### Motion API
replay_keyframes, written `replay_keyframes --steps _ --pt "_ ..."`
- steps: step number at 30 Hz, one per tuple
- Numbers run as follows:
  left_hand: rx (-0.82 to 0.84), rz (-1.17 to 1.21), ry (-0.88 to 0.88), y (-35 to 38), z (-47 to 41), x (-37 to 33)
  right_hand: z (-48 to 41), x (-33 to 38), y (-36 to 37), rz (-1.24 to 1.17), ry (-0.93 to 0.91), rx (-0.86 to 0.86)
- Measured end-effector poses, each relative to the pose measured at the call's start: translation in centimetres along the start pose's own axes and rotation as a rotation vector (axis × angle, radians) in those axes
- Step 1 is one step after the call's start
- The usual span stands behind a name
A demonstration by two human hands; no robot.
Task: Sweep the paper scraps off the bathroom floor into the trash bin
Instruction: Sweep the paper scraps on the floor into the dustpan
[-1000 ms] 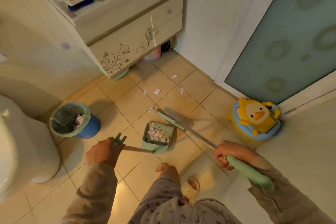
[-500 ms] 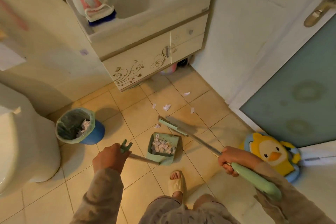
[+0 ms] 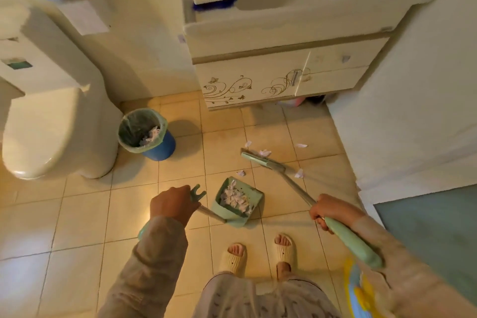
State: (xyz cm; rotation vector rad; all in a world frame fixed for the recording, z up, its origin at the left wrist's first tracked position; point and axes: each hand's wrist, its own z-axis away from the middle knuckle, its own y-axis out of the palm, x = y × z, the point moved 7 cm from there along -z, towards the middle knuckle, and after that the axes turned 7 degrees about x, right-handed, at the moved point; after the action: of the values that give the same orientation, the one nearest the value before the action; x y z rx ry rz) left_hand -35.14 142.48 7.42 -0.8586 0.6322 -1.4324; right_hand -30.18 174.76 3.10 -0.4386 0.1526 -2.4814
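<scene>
A: Both hands busy here. The left hand [image 3: 172, 204] is closed round the dustpan handle [image 3: 206, 210], and the dustpan [image 3: 236, 201] sits on the floor [image 3: 85, 214] just ahead of the feet, already carrying a heap of scraps.

B: And the right hand [image 3: 327, 210], its grip wrapped tight on the broom shaft [image 3: 296, 187], with the broom head [image 3: 262, 160] down on the tiles, out beyond the pan towards the vanity cabinet [image 3: 284, 80].

A: Where's the loose paper?

B: A handful of paper scraps [image 3: 241, 172] lie scattered round the broom head. One sits between head and pan mouth, a couple are touching the head's far side, one is off by the right wall [image 3: 413, 111], another beside the shaft.

A: So how do you play this stroke?

B: Short pulls, I'd say, head flat to the tile, drawing each piece straight at the pan's open lip. Keep that lip pressed down so nothing slips under. Gather the far ones first, or they'll get flicked under the cabinet.

A: Room to work?

B: Tight on the right, with the wall close to that stray scrap, so the head wants to come in along the wall. The cabinet's bottom edge leaves a gap that could swallow paper. The left is open floor, clear to the trash bin [image 3: 145, 134], which stands beside the toilet [image 3: 59, 121], lined and already holding paper.

A: Then carry the pan level, I reckon.
</scene>
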Motion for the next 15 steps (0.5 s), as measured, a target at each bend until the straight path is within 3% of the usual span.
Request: replay_keyframes --steps 10,15 --pt "-0.017 -0.002 -0.093 0.0 1.7 -2.7 -4.2 0.1 -1.9 0.567 0.015 0.071" --pt "0.001 0.025 -0.107 -0.3 1.1 -3.1 -2.7 -2.2 -1.4 0.527 0.067 0.157"
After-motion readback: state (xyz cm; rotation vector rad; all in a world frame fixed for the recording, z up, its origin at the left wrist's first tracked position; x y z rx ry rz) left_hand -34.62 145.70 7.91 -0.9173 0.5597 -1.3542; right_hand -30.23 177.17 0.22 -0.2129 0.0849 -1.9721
